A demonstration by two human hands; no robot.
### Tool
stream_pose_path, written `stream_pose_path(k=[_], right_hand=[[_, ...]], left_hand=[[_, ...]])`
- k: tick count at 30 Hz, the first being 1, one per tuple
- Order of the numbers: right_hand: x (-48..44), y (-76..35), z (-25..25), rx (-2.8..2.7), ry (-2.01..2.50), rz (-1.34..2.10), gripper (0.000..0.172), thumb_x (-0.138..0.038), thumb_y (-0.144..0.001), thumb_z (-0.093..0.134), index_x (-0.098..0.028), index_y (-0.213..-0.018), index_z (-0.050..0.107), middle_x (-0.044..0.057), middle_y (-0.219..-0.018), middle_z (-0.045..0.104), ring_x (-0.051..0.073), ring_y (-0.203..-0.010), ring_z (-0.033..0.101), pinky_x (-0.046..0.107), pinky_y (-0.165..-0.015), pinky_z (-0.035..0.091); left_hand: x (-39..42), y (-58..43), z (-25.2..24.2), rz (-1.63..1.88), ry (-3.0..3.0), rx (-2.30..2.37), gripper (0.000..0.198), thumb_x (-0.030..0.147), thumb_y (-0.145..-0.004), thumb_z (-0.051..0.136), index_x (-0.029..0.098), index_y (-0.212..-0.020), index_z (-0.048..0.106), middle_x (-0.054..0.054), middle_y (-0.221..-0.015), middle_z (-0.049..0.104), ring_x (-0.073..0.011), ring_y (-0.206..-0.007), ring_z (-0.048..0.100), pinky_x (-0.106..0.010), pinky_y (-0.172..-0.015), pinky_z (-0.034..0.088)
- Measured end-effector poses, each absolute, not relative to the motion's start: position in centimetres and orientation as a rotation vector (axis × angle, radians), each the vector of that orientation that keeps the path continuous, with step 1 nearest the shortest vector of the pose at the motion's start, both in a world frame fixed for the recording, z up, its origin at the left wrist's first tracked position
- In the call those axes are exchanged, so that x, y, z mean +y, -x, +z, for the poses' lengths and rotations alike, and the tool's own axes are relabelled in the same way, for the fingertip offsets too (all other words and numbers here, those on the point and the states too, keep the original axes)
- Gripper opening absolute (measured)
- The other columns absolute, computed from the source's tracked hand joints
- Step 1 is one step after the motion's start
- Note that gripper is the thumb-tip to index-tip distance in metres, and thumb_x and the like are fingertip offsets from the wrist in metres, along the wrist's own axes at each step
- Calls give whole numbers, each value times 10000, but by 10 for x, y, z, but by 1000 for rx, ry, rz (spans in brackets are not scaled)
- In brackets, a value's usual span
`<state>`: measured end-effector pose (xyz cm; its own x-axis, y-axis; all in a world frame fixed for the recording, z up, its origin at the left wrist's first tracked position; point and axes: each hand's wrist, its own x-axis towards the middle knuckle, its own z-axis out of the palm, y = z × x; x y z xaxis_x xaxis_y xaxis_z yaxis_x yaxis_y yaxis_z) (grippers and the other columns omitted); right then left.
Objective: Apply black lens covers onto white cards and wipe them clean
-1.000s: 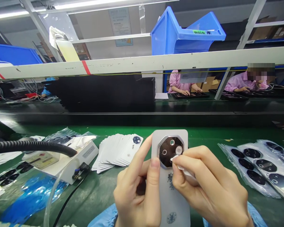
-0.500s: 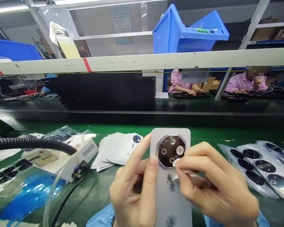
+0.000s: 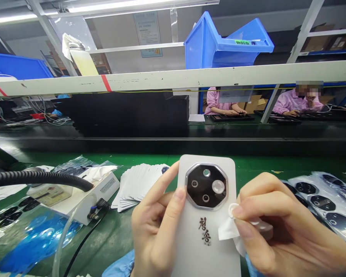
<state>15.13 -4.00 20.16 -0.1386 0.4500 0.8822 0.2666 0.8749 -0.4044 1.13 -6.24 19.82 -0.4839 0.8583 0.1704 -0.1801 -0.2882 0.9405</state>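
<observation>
1. While the left hand [image 3: 158, 231] is closed on the phone back cover [image 3: 207, 238], the cover stands upright at the bottom centre of the view, above the green bench mat [image 3: 127, 231].
2. Left hand: the thumb is pressed to the cover's left edge at 9 o'clock. The forefinger lies up along the same edge, and the remaining fingers are hidden behind the cover.
3. Cover: white, with dark characters printed at its middle. An octagonal lens plate [image 3: 207, 186] with a silver rim sits at its 12 o'clock end, dark-faced, carrying three small rings and one pale disc.
4. Right hand [image 3: 279, 234]: thumb and forefinger are pinched together on a white wipe [image 3: 229, 229]. The hand lies at 3 o'clock of the cover.
5. Wipe: its rounded tip is just beside the lens plate at 4 o'clock, clear of the plate. Whether the tip touches the cover surface cannot be told.
6. At 10 o'clock of the cover lies a fanned stack of white cards [image 3: 138, 184], near the left forefinger.
7. Farther toward 9 o'clock, a white box unit [image 3: 86, 196] rests on the mat with a black corrugated hose [image 3: 37, 179] across it.
8. At 3 o'clock, behind the right hand, clear bags of dark lens plates [image 3: 320, 204] lie on the mat.
9. At 12 o'clock, beyond a white rail [image 3: 173, 79], two co-workers in pink sleeves [image 3: 219, 102] work at black trays, and a blue bin [image 3: 225, 42] sits overhead.
</observation>
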Motion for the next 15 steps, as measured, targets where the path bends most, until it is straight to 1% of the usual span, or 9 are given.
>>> stream_pose_path(k=[3,5,7,9,11,13,15], right_hand=[[-40,-154,204,-1823,596,111,239,-13,-689,618,-191,-841,571,-9,-701,538,61,-503,508,157,-322,377],[-40,-154,205,-1918,642,26,212,-44,-723,625,-192,-868,579,-11,-729,560,40,-504,518,125,-350,408],[-42,-151,203,-1956,687,-82,176,-72,-758,614,-191,-884,585,-6,-753,590,40,-540,555,110,-402,443],[-43,-147,197,-1933,745,-191,158,-94,-786,600,-191,-910,593,0,-771,620,56,-566,576,133,-454,476],[-45,-143,189,-1898,811,-310,173,-119,-802,605,-203,-953,604,-5,-791,639,60,-535,560,157,-466,488],[-45,-141,180,-1888,861,-412,204,-146,-809,617,-225,-998,612,-12,-825,647,59,-520,552,160,-463,493],[-44,-142,173,-1897,862,-506,230,-157,-828,598,-232,-1045,620,1,-884,656,80,-585,596,166,-506,523]], left_hand=[[-63,-12,198,1864,-952,1249,377,359,-731,697,244,-1090,703,44,-416,473,-56,-374,404,-128,-356,304],[-64,-14,196,1895,-1006,1265,369,345,-753,679,236,-1106,695,46,-413,489,-51,-357,398,-126,-346,307],[-64,-16,193,1978,-1072,1270,336,314,-771,669,255,-1101,696,47,-445,549,-48,-366,429,-125,-373,356],[-65,-19,190,2073,-1135,1285,307,275,-782,668,290,-1087,700,51,-505,614,-44,-394,470,-121,-418,407],[-65,-21,187,2136,-1197,1329,306,242,-786,672,315,-1082,698,56,-544,649,-45,-420,506,-115,-445,434],[-64,-22,186,2174,-1255,1397,301,224,-794,665,310,-1080,698,56,-555,661,-50,-430,525,-118,-450,447],[-63,-21,185,2186,-1314,1430,293,223,-803,651,291,-1084,698,57,-534,649,-53,-404,504,-127,-427,444]])
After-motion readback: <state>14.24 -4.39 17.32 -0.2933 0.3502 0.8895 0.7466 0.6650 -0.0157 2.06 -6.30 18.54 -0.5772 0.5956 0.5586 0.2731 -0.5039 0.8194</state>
